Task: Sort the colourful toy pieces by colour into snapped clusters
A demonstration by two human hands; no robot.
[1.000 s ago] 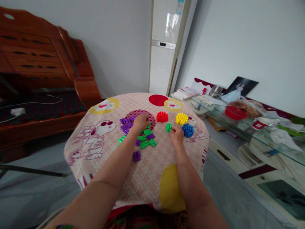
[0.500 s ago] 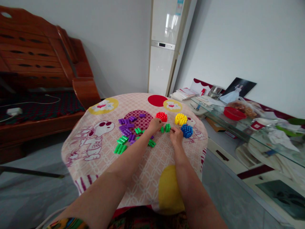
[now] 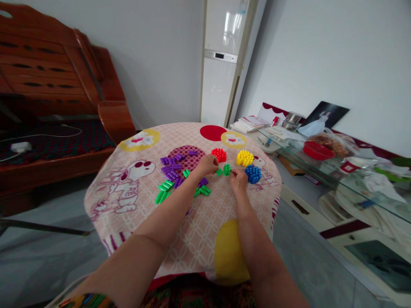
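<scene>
Small green plastic pieces, clustered upright (image 3: 227, 170), stand on the cloth-covered table between my hands. My left hand (image 3: 208, 166) has its fingers pinched together at a green piece (image 3: 219, 172) just left of that cluster; the fingertips partly hide the contact. My right hand (image 3: 238, 179) is closed at the cluster's right side, and what its fingertips hold is too small to make out. Bundles of red pieces (image 3: 218, 155), yellow pieces (image 3: 245, 158) and blue pieces (image 3: 253, 174) stand close behind and to the right. Loose purple pieces (image 3: 171, 172) and green pieces (image 3: 166, 185) lie left of my left forearm.
The round table has a patterned pink tablecloth (image 3: 199, 239). A wooden bench (image 3: 41, 77) stands at the left, and a white upright cabinet unit (image 3: 218, 85) behind. Along the right runs a glass-topped stand with a red bowl (image 3: 317, 150) and papers (image 3: 248, 124).
The green piece by my left fingertips is now tilted rather than upright. Both hands stay in nearly the same place, and the view has shifted slightly.
</scene>
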